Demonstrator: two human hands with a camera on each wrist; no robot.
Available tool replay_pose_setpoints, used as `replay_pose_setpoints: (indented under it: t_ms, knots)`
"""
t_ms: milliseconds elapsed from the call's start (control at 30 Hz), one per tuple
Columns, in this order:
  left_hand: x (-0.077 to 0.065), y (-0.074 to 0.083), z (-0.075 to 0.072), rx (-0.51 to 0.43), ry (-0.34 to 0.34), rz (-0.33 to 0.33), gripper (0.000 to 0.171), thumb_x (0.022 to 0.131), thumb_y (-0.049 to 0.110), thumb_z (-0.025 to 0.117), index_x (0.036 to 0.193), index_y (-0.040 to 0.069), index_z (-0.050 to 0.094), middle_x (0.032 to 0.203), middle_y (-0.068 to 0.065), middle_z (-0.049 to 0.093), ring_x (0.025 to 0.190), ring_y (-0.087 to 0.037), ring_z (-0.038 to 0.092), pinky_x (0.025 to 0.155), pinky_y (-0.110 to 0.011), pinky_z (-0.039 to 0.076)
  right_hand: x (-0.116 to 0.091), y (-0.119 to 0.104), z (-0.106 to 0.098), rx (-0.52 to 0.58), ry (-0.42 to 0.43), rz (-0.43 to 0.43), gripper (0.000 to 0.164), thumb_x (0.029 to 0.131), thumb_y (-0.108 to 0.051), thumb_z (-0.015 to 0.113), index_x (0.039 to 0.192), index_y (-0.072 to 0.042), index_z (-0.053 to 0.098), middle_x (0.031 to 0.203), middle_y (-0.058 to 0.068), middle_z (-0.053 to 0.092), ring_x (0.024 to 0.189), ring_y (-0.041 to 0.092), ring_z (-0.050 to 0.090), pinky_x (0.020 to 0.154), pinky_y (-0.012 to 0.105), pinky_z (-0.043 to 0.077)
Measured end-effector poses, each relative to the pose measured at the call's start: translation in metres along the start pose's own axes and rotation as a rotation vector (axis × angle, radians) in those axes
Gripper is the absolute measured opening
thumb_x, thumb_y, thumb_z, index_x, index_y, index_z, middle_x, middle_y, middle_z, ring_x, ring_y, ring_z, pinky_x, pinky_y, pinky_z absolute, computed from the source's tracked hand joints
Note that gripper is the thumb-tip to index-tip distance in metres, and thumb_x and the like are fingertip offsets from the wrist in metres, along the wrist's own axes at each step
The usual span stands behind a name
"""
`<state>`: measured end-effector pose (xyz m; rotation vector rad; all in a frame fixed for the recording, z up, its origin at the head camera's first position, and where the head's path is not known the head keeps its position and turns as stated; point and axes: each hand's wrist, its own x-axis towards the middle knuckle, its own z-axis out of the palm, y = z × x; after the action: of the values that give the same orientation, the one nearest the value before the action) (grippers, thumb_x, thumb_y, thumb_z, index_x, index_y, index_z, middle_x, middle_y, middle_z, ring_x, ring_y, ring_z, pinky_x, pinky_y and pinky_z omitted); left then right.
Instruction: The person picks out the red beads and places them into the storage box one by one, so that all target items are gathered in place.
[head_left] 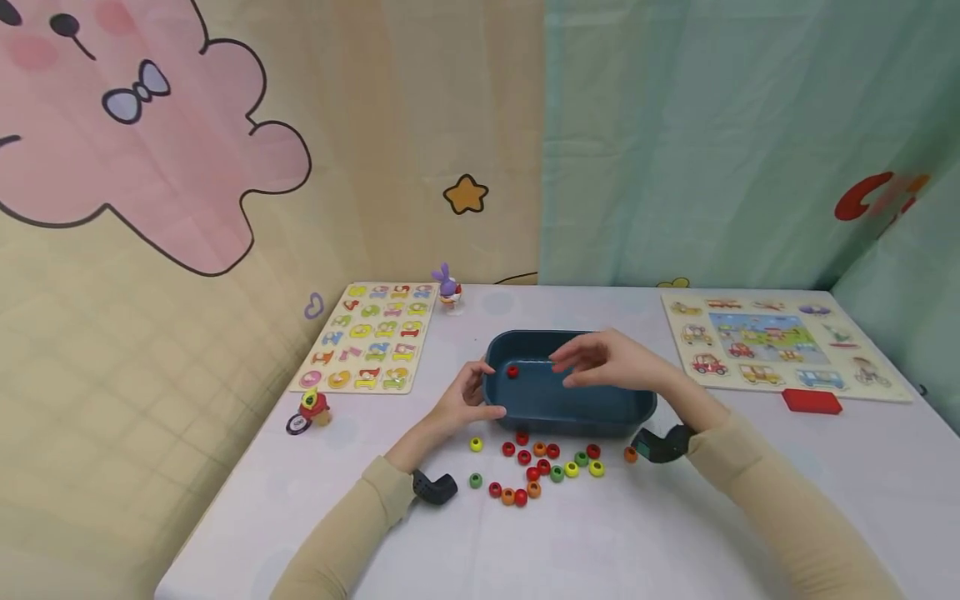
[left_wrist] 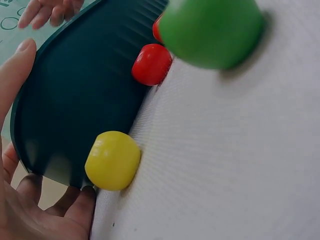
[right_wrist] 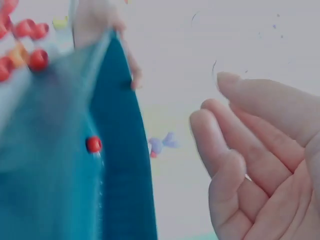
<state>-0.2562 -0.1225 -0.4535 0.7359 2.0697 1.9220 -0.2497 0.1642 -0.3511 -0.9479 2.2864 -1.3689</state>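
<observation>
On the desk (head_left: 592, 546): dark tray (head_left: 551, 406), one red bead (head_left: 512, 372) inside toward its left end. Left hand (head_left: 459, 402) grips that end between thumb and fingers. Right hand (head_left: 611, 360) above the tray, fingers loosely bent, thumb apart. Loose beads (head_left: 543, 467), red, orange, yellow, green, scattered along the near side.

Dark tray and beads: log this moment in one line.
left hand: grips tray | right hand: over tray, empty | tray: one red bead inside | loose beads: on table

both arms (head_left: 791, 500) outstretched, left hand (head_left: 459, 403) gripping, right hand (head_left: 618, 360) raised, fingers (right_wrist: 209, 135) loosely bent
</observation>
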Motion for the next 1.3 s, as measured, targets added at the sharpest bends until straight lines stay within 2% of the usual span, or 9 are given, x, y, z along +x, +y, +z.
replay_pose_setpoints:
  t_ms: [200, 433, 700, 833, 1000, 1300]
  knots:
    - [0.000, -0.001, 0.000, 0.005, 0.007, -0.007, 0.061, 0.074, 0.013, 0.073, 0.120, 0.007, 0.034, 0.148, -0.002, 0.014, 0.130, -0.025, 0.025, 0.099, -0.036, 0.032, -0.049, 0.013, 0.021, 0.072, 0.013, 0.010, 0.034, 0.081, -0.014, 0.065, 0.110, 0.001, 0.057, 0.102, 0.018, 0.062, 0.087, 0.019, 0.062, 0.073, 0.030, 0.052]
    - [0.003, -0.002, -0.002, 0.011, 0.021, -0.001, 0.058, 0.074, 0.011, 0.073, 0.118, 0.010, 0.036, 0.147, 0.001, 0.016, 0.129, -0.022, 0.028, 0.099, -0.035, 0.033, -0.081, 0.034, 0.041, 0.044, 0.061, 0.011, 0.030, 0.081, -0.017, 0.066, 0.106, -0.001, 0.060, 0.096, 0.013, 0.065, 0.071, 0.021, 0.062, 0.052, 0.030, 0.050]
    - [0.001, 0.000, -0.002, -0.044, 0.011, 0.015, 0.060, 0.072, 0.012, 0.074, 0.118, 0.004, 0.035, 0.147, -0.004, 0.015, 0.130, -0.022, 0.024, 0.102, -0.035, 0.029, -0.086, 0.057, 0.056, -0.001, 0.103, 0.026, 0.024, 0.079, -0.016, 0.067, 0.102, -0.010, 0.065, 0.097, 0.006, 0.065, 0.059, 0.014, 0.056, 0.047, 0.024, 0.047]
    - [0.000, 0.001, -0.001, -0.064, 0.011, 0.009, 0.064, 0.071, 0.018, 0.076, 0.119, 0.004, 0.036, 0.147, -0.004, 0.015, 0.130, -0.021, 0.023, 0.102, -0.034, 0.029, -0.086, 0.060, 0.063, -0.053, 0.160, 0.030, 0.021, 0.080, -0.017, 0.067, 0.100, -0.013, 0.066, 0.083, 0.002, 0.065, 0.048, 0.011, 0.049, 0.040, 0.023, 0.043]
    - [0.000, 0.003, 0.000, -0.057, 0.016, -0.011, 0.068, 0.070, 0.022, 0.077, 0.121, 0.004, 0.035, 0.147, -0.003, 0.015, 0.130, -0.019, 0.023, 0.102, -0.031, 0.029, -0.086, 0.062, 0.067, -0.143, 0.213, 0.060, 0.021, 0.079, -0.021, 0.068, 0.100, -0.018, 0.066, 0.061, -0.002, 0.057, 0.044, 0.007, 0.044, 0.038, 0.021, 0.040]
    - [-0.001, 0.004, 0.000, -0.024, 0.028, -0.050, 0.061, 0.074, 0.013, 0.073, 0.122, 0.008, 0.036, 0.147, -0.001, 0.016, 0.130, -0.019, 0.025, 0.100, -0.031, 0.031, -0.085, 0.058, 0.071, -0.236, 0.256, 0.116, 0.023, 0.078, -0.023, 0.069, 0.100, -0.020, 0.067, 0.053, -0.007, 0.051, 0.042, 0.005, 0.043, 0.038, 0.020, 0.038]
